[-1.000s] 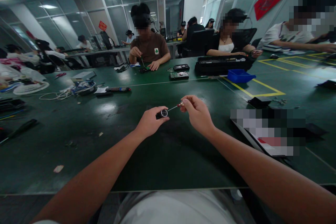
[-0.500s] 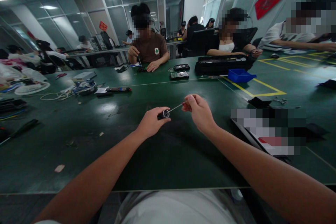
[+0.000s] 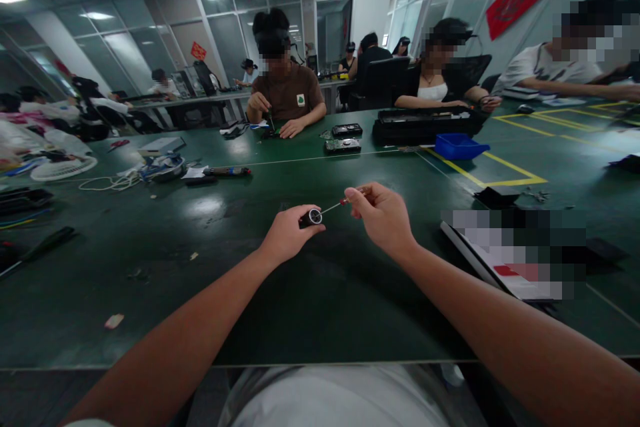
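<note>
Over the near middle of the green table, my left hand is closed round a small black cylindrical part with a silvery ring at its end, which faces right and towards me. Most of its body is hidden in my fingers. My right hand pinches the red handle of a thin screwdriver. Its metal shaft slants down to the left, and the tip reaches the ringed end of the part; how deep it sits I cannot make out.
On the green table, a blue tray and a long black case stand to the far right. Two drive-like units lie ahead. A person in a brown shirt works opposite. Cables lie left, a pixelated sheet right.
My right hand's fingers have shifted along the screwdriver, showing more of its red end and shaft. My left hand keeps the black part almost where it was.
</note>
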The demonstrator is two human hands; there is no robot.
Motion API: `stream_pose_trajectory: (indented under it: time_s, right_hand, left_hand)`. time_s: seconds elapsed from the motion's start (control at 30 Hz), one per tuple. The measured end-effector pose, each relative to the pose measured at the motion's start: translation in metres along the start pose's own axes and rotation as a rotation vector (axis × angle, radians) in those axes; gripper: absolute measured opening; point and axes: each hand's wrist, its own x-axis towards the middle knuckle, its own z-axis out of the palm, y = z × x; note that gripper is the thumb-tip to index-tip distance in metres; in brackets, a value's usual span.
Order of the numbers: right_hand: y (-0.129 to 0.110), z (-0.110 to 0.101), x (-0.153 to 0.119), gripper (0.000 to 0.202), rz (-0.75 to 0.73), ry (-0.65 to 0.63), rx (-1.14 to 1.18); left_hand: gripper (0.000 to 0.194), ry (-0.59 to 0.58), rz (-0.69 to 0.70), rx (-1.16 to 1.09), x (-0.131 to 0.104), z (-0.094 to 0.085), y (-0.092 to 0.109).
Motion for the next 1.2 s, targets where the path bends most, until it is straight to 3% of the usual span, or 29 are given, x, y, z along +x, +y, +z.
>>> stream_pose_trajectory:
  time_s: [0.17, 0.5, 0.67, 0.87, 1.0, 1.13, 1.2]
  right_hand:
    - [-0.002, 0.001, -0.001, 0.028, -0.003, 0.013, 0.018]
    - [0.013, 0.005, 0.0, 0.019, -0.064, -0.153, 0.121]
    - [0.013, 0.005, -0.001, 0.031, -0.096, -0.075, -0.067]
    - [0.015, 0.007, -0.004, 0.019, -0.124, -0.07, 0.047]
    - [0.013, 0.008, 0.001, 0.016, 0.052, -0.089, 0.263]
    - [0.026, 0.011, 0.012, 0.022, 0.445, -0.08, 0.628]
    - [0.033, 0.013, 0.015, 0.023, 0.522, -0.034, 0.66]
  left_hand:
    - [0.035, 0.004, -0.001, -0.028, 0.0, -0.001, 0.002]
    - [0.039, 0.014, -0.004, 0.065, 0.002, -0.001, -0.005]
    - [0.037, -0.022, 0.013, 0.082, 0.001, 0.0, -0.003]
    - [0.04, 0.013, -0.018, 0.051, 0.001, 0.001, -0.004]
    - [0.038, -0.007, 0.011, 0.06, 0.001, 0.0, 0.001]
    - [0.039, 0.003, 0.105, 0.111, 0.001, -0.003, 0.006]
    - [0.038, -0.029, 0.094, 0.134, 0.003, -0.003, 0.005]
